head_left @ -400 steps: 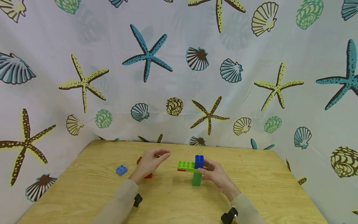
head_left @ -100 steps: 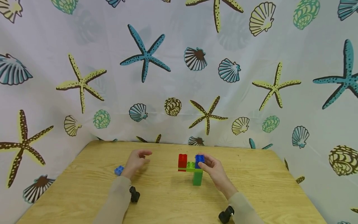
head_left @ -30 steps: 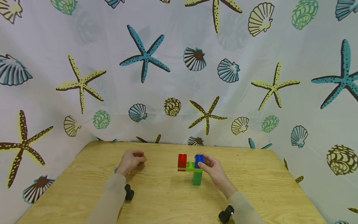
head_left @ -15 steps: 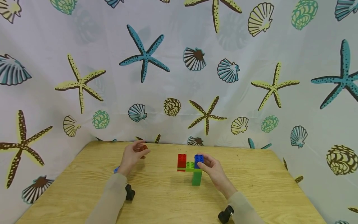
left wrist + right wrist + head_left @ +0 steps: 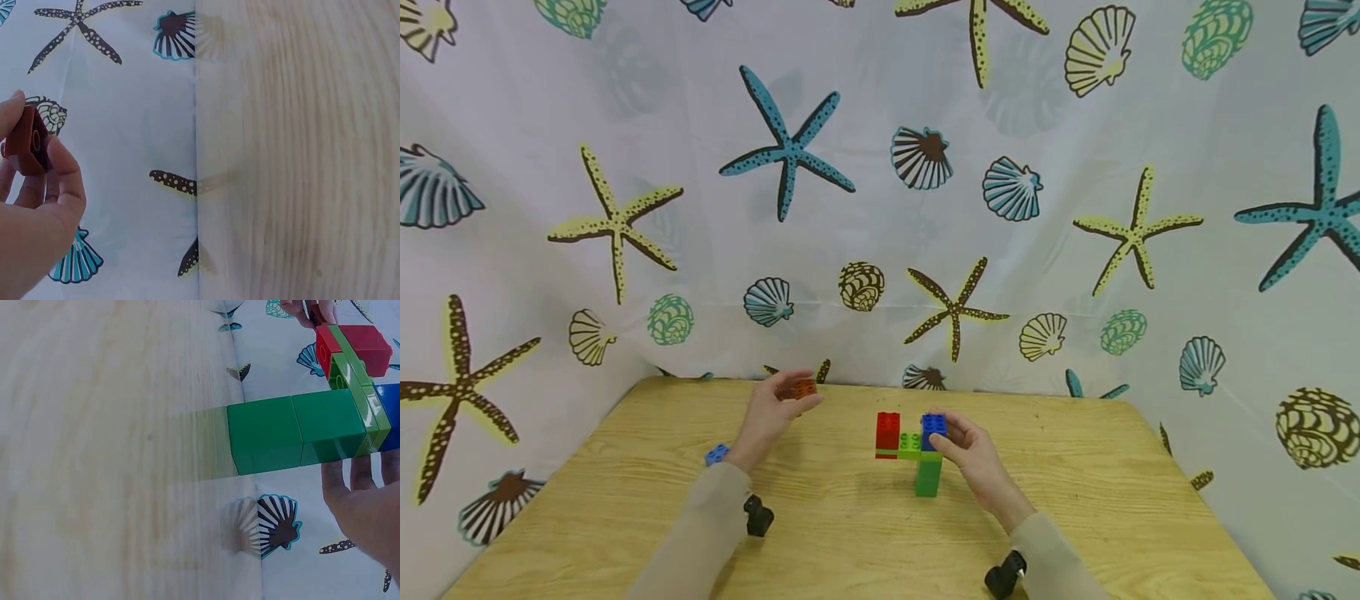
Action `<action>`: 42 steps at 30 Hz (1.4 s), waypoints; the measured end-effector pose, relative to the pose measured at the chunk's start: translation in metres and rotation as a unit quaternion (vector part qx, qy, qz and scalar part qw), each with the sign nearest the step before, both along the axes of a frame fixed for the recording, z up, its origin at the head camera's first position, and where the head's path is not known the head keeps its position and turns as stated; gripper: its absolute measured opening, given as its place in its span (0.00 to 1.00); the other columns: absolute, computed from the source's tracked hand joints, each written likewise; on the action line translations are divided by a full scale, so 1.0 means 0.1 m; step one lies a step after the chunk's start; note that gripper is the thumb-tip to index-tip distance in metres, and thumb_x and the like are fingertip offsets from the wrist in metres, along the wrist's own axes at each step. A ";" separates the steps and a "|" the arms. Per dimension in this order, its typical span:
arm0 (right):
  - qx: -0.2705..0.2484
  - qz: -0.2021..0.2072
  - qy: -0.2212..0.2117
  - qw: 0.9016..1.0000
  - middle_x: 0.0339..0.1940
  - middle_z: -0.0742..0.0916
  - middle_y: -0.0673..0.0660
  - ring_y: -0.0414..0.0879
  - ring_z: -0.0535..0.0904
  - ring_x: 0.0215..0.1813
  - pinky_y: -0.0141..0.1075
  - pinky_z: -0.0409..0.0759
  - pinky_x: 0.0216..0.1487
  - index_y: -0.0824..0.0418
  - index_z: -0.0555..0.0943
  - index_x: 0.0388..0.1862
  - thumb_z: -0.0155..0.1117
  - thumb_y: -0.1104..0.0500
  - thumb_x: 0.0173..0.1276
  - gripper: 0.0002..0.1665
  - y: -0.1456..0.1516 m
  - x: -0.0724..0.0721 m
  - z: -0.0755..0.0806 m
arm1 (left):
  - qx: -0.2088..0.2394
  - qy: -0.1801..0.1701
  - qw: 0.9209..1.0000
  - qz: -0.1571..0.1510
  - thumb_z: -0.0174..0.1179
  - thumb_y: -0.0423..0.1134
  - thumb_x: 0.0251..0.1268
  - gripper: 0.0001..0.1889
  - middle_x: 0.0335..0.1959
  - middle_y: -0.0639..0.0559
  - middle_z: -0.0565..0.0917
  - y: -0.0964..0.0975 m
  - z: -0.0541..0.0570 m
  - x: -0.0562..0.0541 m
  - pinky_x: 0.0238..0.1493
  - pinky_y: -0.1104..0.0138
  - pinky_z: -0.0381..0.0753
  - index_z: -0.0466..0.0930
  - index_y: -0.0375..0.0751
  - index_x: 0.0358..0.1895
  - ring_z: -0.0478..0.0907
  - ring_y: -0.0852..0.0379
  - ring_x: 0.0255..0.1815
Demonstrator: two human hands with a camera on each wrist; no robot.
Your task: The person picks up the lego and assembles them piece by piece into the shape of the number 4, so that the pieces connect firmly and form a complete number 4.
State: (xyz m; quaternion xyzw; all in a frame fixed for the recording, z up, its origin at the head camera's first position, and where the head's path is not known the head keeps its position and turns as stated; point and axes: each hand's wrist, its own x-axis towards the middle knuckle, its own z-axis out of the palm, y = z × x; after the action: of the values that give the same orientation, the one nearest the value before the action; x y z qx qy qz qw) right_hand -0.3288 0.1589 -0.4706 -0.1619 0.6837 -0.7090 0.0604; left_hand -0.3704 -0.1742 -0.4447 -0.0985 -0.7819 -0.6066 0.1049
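My left hand pinches a small orange-red toy brick between thumb and fingers, held up over the table's back left. In the left wrist view this brick is tilted, its hollow underside partly showing. My right hand grips the blue brick atop a building-block structure. Below the blue brick, a lime brick reaches out leftward over a column of two green bricks. A tall red brick sits on the lime brick's left end, with a red piece beneath that end.
A loose light-blue brick lies on the wooden table, left of my left forearm. A white curtain printed with starfish and shells hangs behind the table and along its sides.
Since 13.3 seconds ago, the tall red brick has come onto the lime brick. Over the last second my left hand has lifted the orange-red brick and moved right. The right hand stays put.
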 end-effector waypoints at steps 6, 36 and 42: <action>0.003 0.002 -0.001 1.000 0.70 0.74 0.64 0.44 0.75 0.65 0.38 0.74 0.65 0.61 0.66 0.73 0.61 0.54 0.72 0.33 0.01 0.00 0.00 | 0.041 -0.023 0.998 -0.042 0.66 0.35 0.64 0.24 0.59 0.38 0.78 0.17 0.06 0.05 0.41 0.66 0.83 0.76 0.40 0.63 0.80 0.55 0.48; -0.008 -0.011 -0.002 1.000 0.69 0.76 0.63 0.45 0.76 0.64 0.42 0.75 0.65 0.60 0.68 0.72 0.63 0.55 0.71 0.32 -0.01 0.00 -0.01 | -0.024 -0.003 0.994 -0.107 0.63 0.37 0.67 0.21 0.52 0.45 0.83 0.76 0.22 0.29 0.49 0.62 0.82 0.78 0.44 0.63 0.81 0.53 0.47; -0.008 -0.014 -0.009 1.000 0.68 0.77 0.62 0.43 0.77 0.62 0.41 0.75 0.65 0.59 0.69 0.71 0.63 0.55 0.71 0.31 -0.02 0.00 -0.01 | -0.003 0.000 0.993 -0.115 0.61 0.35 0.68 0.21 0.54 0.44 0.83 0.82 0.24 0.28 0.53 0.61 0.82 0.77 0.44 0.64 0.81 0.51 0.51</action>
State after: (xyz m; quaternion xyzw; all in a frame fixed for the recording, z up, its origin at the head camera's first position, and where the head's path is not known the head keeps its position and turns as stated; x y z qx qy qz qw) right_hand -0.3288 0.1568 -0.4716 -0.1464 0.6793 -0.7170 0.0550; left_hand -0.3428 -0.0926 -0.4208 -0.1883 -0.7670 -0.6125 0.0337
